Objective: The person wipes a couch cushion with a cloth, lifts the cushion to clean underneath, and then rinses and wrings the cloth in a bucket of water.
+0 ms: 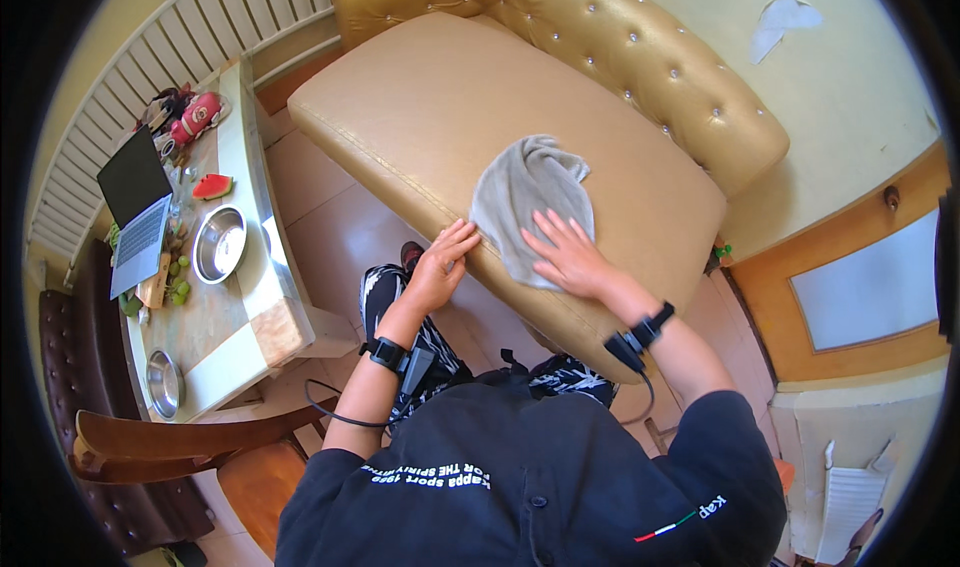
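A grey cloth [525, 184] lies partly rumpled on the tan leather-like seat of a sofa [450, 94]. My right hand [568, 255] rests flat on the cloth's near part, fingers spread, pressing it against the seat. On the seat's front edge, just left of the cloth, sits my left hand [442, 265]; it holds nothing, and its fingertips touch the upholstery. Folds gather at the cloth's far side. Both wrists wear black straps with small devices and cables.
A tufted gold backrest [630, 41] borders the seat's far side. To the left, a table [217, 342] bears an open laptop [139, 244], a steel bowl [220, 244], another steel bowl [164, 384], a watermelon slice [212, 186] and green grapes [180, 289]. A wooden chair [255, 484] stands behind left.
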`<move>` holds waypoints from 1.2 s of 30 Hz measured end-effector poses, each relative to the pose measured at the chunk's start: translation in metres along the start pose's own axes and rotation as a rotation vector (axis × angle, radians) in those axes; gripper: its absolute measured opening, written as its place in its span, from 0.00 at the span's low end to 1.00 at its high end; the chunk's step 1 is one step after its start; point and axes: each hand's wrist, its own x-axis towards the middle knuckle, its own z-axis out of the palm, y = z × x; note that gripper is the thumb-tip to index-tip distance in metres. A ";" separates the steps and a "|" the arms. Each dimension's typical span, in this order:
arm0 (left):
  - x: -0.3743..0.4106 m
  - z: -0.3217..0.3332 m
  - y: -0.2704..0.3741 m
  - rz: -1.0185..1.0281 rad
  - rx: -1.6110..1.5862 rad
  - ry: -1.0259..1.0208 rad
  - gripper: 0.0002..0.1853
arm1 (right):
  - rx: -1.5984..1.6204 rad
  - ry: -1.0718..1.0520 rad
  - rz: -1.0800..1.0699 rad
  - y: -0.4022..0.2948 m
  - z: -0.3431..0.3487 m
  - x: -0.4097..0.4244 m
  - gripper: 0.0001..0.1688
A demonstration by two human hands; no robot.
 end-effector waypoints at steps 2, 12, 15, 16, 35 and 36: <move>-0.001 0.002 -0.001 0.008 -0.007 0.008 0.23 | 0.045 -0.016 0.016 -0.002 -0.007 -0.051 0.31; 0.000 -0.001 -0.003 0.006 -0.011 -0.026 0.23 | 0.230 0.125 0.299 -0.005 -0.029 -0.107 0.33; 0.001 -0.001 -0.002 -0.004 -0.003 -0.046 0.24 | -0.087 0.081 0.398 -0.002 0.008 -0.058 0.37; 0.002 0.000 -0.001 -0.005 -0.004 -0.046 0.24 | -0.117 0.064 0.355 0.002 0.007 -0.043 0.37; -0.001 -0.010 -0.003 0.043 0.002 -0.106 0.27 | -0.195 0.159 -0.070 0.018 0.016 0.089 0.38; -0.001 -0.009 -0.003 0.041 0.003 -0.095 0.27 | -0.181 0.145 -0.067 0.015 0.014 0.073 0.38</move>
